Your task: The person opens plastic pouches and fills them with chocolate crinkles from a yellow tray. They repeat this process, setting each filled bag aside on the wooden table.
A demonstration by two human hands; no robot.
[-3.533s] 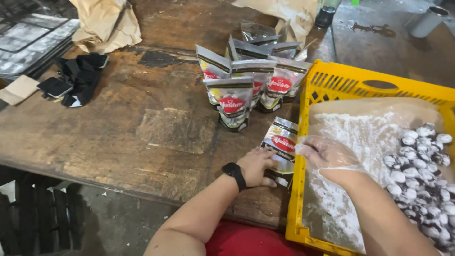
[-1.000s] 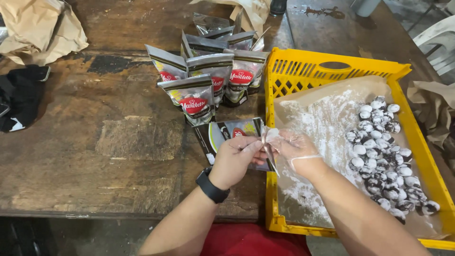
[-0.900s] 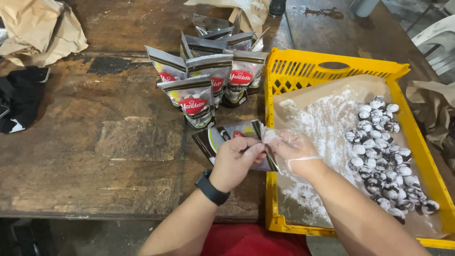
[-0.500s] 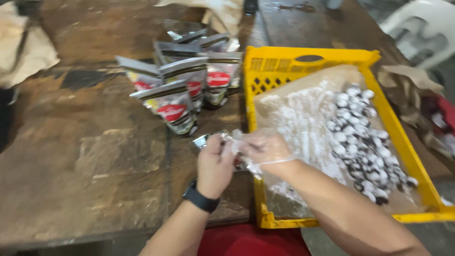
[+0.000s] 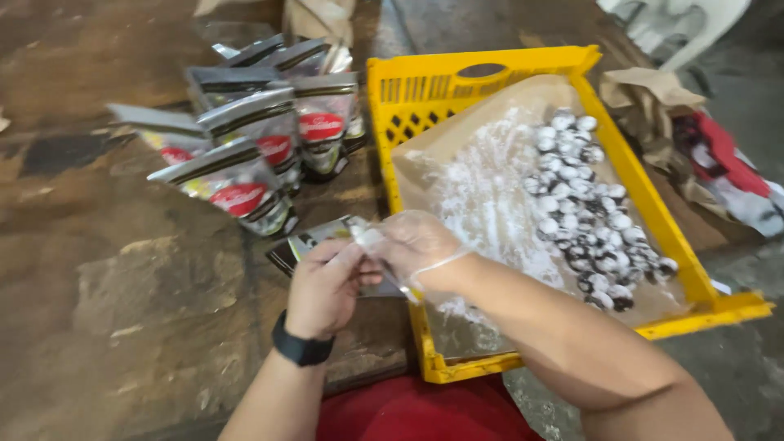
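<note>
Closest to me, above a red shirt (image 5: 408, 412), both forearms reach out over the table (image 5: 122, 310). The left hand (image 5: 327, 282), with a black band (image 5: 300, 347) on its wrist, has its fingers pinched narrow on the top edge of a flat pouch (image 5: 314, 241). The pouch lies at the near table edge, just beside the yellow crate (image 5: 392, 122). It seems to rest on another flat pouch, though blur hides how many are there.

The right hand (image 5: 412, 245) wears a thin clear glove and curls in, its fingertips touching the left hand's at the pouch mouth. A small pale lump shows where they meet. I cannot tell if that is a sweet or bunched glove, so I cannot tell what the right hand grips.

I judge the step in hand to be working at the mouth of this one pouch. Any next move here calls for keeping that mouth steady with the left pinch, and for a light touch with the slippery gloved fingers.

Farther out, the crate is lined with brown paper (image 5: 490, 106) dusted white. Powdered dark balls (image 5: 584, 212) are heaped toward its right side. Left of the crate, a cluster of filled pouches (image 5: 253, 155) stands upright, well apart from my hands. Beyond lie crumpled brown bags (image 5: 645, 98) and a white chair (image 5: 678, 20).
</note>
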